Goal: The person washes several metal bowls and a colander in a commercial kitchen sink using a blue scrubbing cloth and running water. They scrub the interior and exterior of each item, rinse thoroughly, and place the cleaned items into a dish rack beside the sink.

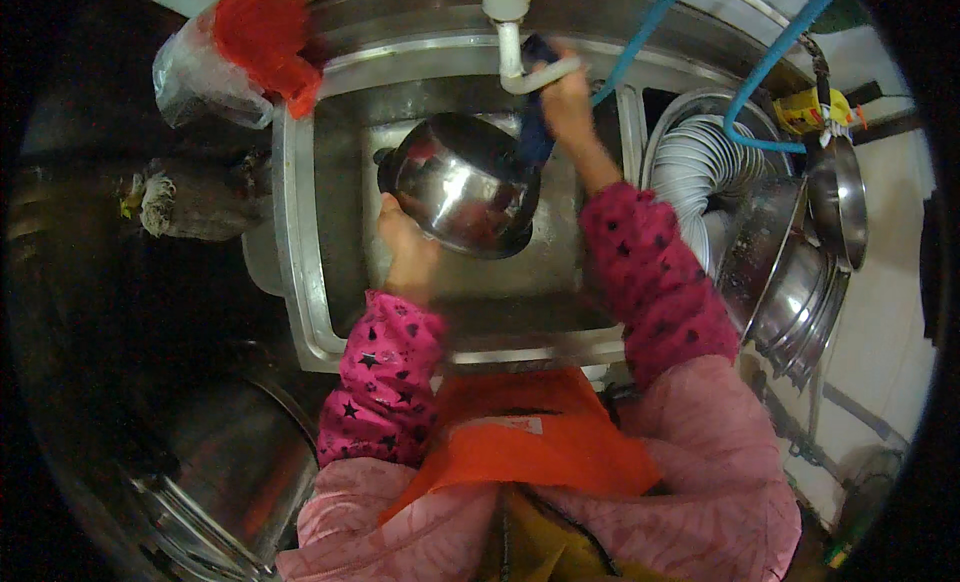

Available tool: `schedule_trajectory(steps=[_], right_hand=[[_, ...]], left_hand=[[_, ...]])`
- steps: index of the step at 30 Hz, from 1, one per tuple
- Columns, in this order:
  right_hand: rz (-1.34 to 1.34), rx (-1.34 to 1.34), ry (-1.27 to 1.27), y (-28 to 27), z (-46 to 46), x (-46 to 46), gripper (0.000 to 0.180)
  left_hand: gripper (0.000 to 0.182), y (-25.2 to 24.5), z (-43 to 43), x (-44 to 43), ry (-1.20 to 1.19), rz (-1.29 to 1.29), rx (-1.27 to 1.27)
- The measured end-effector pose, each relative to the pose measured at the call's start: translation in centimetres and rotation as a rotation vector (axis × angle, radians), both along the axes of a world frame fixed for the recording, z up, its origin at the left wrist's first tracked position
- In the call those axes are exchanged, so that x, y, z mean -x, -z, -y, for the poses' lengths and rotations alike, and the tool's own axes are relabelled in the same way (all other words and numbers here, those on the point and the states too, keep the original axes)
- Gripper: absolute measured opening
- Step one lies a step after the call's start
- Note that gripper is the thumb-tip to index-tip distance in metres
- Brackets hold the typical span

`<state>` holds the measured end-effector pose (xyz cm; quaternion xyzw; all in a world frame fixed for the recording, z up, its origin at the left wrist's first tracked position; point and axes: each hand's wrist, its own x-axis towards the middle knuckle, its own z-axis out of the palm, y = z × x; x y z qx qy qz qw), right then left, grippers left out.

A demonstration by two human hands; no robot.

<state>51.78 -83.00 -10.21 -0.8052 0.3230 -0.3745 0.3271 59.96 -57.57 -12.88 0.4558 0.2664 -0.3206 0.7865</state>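
Observation:
A shiny stainless-steel pot [461, 196] with dark side handles is tilted over the basin of a metal sink [300, 229]. My left hand [407, 241] grips its near left side. Beyond the pot's right side, my right hand [568, 106] holds a dark blue cloth [535, 132], which hangs down against the pot. The white tap spout [514, 64] partly covers that hand and the cloth, and motion blurs the fingers. Both my forearms wear pink sleeve covers with a dark print.
A red plastic bag [262, 42] and a clear one sit at the sink's back left corner. To the right are a ribbed white hose [697, 162], a blue hose [739, 106], stacked metal bowls [795, 304] and a hanging pan [836, 199]. A wrapped bundle [202, 207] lies left.

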Motion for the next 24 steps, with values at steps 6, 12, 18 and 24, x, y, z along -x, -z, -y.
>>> schedule_trajectory(steps=[6,12,18,24], right_hand=[[-0.237,0.536,0.199,-4.1,4.1,0.7,0.049],[-0.298,-0.505,-0.214,2.6,-7.8,5.3,0.057],[-0.228,-0.621,-0.336,3.1,-6.7,5.5,0.058],[-0.229,-0.783,-0.300,2.2,-6.0,5.6,0.064]], left_hand=[[0.039,-0.8,0.1,-0.5,0.019,0.045,-0.087],[0.048,-4.2,3.2,0.7,0.008,-0.078,-0.076],[0.044,-2.5,5.6,0.1,0.035,-0.059,-0.095],[0.043,0.2,6.9,-0.2,0.069,-0.032,-0.186]])
